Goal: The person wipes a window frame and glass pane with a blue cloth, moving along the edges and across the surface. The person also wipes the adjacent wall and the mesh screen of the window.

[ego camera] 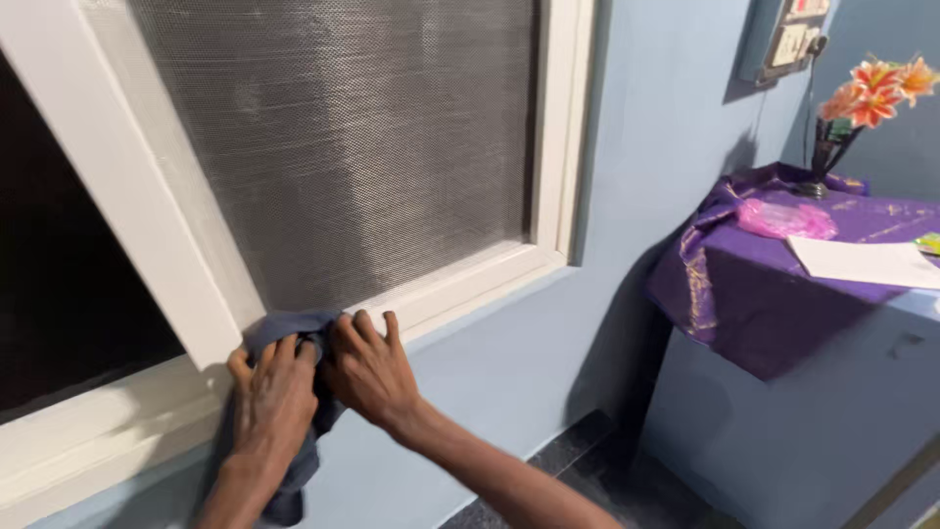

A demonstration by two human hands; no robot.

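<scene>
Left hand (274, 392) fingers flat and spread, pressed on a blue-grey cloth (294, 333) against the lower corner of the white window frame (460, 279). Right hand (370, 367) fingers extended, close together, pressing the same cloth from the right; neither hand curled round it. Cloth bunched at the foot of the frame's upright, a tail hanging down the blue wall (509, 372) under the left wrist. Grey mesh screen (352, 137) above the hands, dark open pane to the left. Well off right: purple draped cloth (754, 284) on a ledge, pink bag (783, 219), white paper (862, 261), vase of orange flowers (862, 98), wall switchboard (795, 39).
</scene>
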